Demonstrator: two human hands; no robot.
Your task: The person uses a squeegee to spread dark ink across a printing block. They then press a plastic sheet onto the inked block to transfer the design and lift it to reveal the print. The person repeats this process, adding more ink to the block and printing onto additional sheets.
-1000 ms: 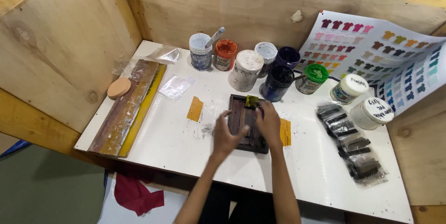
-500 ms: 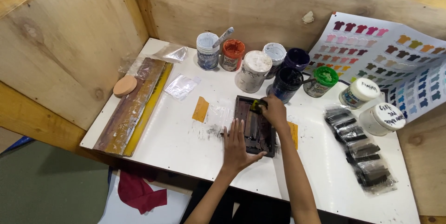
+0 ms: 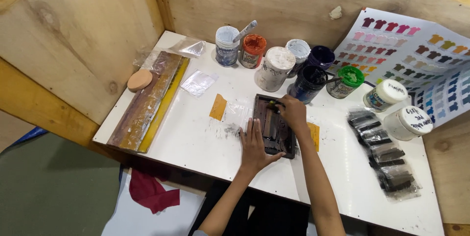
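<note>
A small dark rectangular tray (image 3: 272, 129) smeared with dark ink lies on the white table (image 3: 191, 133). My left hand (image 3: 255, 144) presses flat on the tray's near left edge, fingers spread. My right hand (image 3: 293, 111) is closed at the tray's far right corner on a small tool whose green-yellow tip (image 3: 277, 103) shows; the tool itself is mostly hidden. A yellow card (image 3: 313, 135) peeks out under my right wrist. A clear plastic bag (image 3: 239, 112) lies just left of the tray.
Several open ink pots (image 3: 307, 83) and capped white jars (image 3: 385, 95) stand along the back. A colour chart (image 3: 411, 50) leans at the right. Ink-stained bags (image 3: 384, 155) lie at right. A long squeegee (image 3: 147, 100), a round wooden disc (image 3: 139, 79) and an orange card (image 3: 218, 107) lie at left.
My left hand has slid down and spread flat on the tray's near edge. My right hand stays at the far corner. The view has shifted slightly.
</note>
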